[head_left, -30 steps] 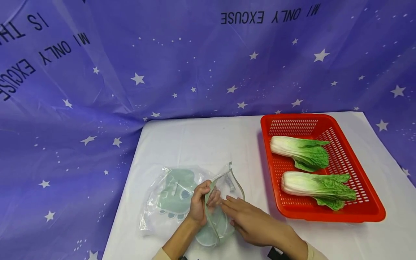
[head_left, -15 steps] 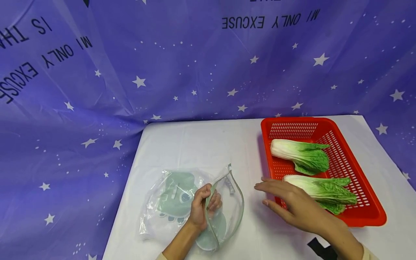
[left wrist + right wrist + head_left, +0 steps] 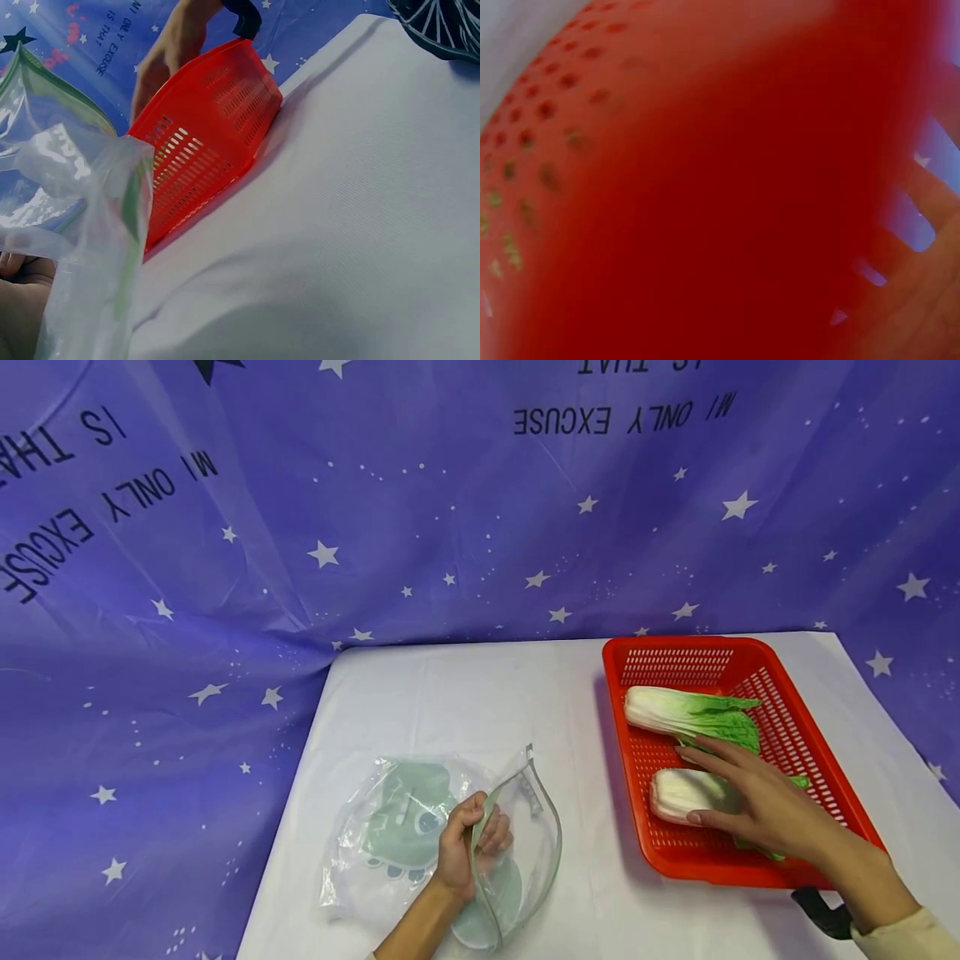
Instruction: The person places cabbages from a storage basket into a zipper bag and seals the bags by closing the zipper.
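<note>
Clear plastic makes up the bag (image 3: 408,893), printed with a pale green cartoon shape and edged with a green band around its gaping mouth. It lies on the white table (image 3: 555,693), and the left hand (image 3: 468,843) grips that band with curled fingers. Right of it stands a red basket (image 3: 632,777), its plastic walls pierced with rows of slots. Two cabbages lie inside, smooth and white at the stem, crinkled and green at the leaf. The right hand (image 3: 757,802) is over the near cabbage (image 3: 686,793), fingers spread wide; whether it touches, I cannot tell. The far cabbage (image 3: 663,710) lies just beyond the fingers.

Only the left wrist view shows the basket's slotted outer side and, in the upper corner, a dark, rounded object (image 3: 442,26) with pale lines. The right wrist view is mostly blurred red, with parted fingers at its edge. Behind hangs a creased purple cloth (image 3: 450,468) printed with white stars.
</note>
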The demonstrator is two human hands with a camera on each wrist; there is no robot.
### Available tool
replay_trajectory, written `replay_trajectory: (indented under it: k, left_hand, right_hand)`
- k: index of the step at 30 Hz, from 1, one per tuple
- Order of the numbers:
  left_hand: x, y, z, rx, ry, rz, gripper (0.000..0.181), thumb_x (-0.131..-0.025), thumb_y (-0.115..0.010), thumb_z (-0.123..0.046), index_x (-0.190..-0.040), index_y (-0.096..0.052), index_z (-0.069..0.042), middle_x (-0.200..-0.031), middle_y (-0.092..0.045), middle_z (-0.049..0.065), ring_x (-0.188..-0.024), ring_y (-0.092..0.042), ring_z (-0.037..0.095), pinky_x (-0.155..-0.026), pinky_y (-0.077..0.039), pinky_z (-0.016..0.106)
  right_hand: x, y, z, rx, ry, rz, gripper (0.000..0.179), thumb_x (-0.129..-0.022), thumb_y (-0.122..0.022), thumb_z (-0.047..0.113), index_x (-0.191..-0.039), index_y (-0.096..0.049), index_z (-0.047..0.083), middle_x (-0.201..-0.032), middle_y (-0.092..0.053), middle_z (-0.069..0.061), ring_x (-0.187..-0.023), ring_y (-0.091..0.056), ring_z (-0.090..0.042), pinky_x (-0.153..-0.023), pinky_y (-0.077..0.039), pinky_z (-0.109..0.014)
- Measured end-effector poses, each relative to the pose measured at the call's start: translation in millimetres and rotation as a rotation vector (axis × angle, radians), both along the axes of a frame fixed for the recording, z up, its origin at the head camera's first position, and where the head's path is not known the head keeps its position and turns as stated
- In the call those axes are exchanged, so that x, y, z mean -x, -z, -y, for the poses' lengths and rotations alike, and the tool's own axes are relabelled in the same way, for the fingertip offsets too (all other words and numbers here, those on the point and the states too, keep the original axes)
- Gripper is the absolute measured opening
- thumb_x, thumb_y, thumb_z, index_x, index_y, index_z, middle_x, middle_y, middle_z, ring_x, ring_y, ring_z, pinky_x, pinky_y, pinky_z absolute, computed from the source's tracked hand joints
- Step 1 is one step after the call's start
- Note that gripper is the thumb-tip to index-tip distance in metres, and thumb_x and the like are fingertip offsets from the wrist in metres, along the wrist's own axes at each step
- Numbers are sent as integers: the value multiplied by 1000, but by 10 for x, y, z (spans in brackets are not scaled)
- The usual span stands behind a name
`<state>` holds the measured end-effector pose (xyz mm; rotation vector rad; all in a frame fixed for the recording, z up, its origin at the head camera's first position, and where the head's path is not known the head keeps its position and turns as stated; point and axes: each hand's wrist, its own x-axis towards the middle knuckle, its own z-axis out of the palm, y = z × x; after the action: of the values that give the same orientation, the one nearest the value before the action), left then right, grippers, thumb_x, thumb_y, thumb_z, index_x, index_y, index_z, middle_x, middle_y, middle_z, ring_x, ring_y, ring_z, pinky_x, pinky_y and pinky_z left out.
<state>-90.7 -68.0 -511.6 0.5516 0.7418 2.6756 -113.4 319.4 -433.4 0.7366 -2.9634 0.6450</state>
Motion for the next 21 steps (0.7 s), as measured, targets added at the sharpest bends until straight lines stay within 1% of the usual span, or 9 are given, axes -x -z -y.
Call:
replay_trajectory:
  k: [3, 6, 12, 15, 21]
  left_hand:
    - [-11, 10, -4, -19, 8, 4, 22, -89, -22, -5, -74, -33, -15, -60, -25, -2, -54, -25, 12, -54, -21, 22]
    - [-18, 20, -6, -29, 12, 14, 21, -89, -23, -5, -74, -34, -15, -60, -25, -2, -54, -25, 12, -54, -20, 22]
    - [-33, 30, -8, -45, 23, 32, 21, -89, -24, -5, -74, -34, -15, -60, -26, -2, -54, -26, 12, -55, -21, 22]
    - [-36, 33, -8, -48, 24, 32, 22, -90, -24, -5, -73, -34, -15, -60, -27, -2, -54, -26, 12, -55, -21, 22]
    - [-40, 39, -4, -44, 21, 34, 23, -90, -22, -5, -73, -34, -15, -59, -27, -2, -54, -26, 12, -55, -21, 22]
  right_hand:
    - [-6, 56, -83, -54, 15, 31, 89, -68, -85, 52, -144, -50, 20, -145, -42, -18, -126, -40, -47, -87, -37, -74]
    - [-12, 98, -142, -90, 41, 68, 93, -67, -83, 59, -146, -47, 23, -145, -41, -20, -126, -40, -50, -87, -34, -76]
    - [-28, 172, -282, -135, 97, 199, 104, -64, -79, 66, -150, -40, 24, -145, -39, -26, -125, -37, -55, -90, -29, -78]
    - [-40, 214, -342, -149, 113, 243, 108, -63, -78, 68, -152, -37, 23, -145, -37, -30, -125, -35, -59, -90, -27, -79]
    - [-42, 298, -407, -156, 109, 267, 111, -62, -78, 68, -153, -34, 24, -142, -40, -33, -124, -36, -61, -90, -26, -80]
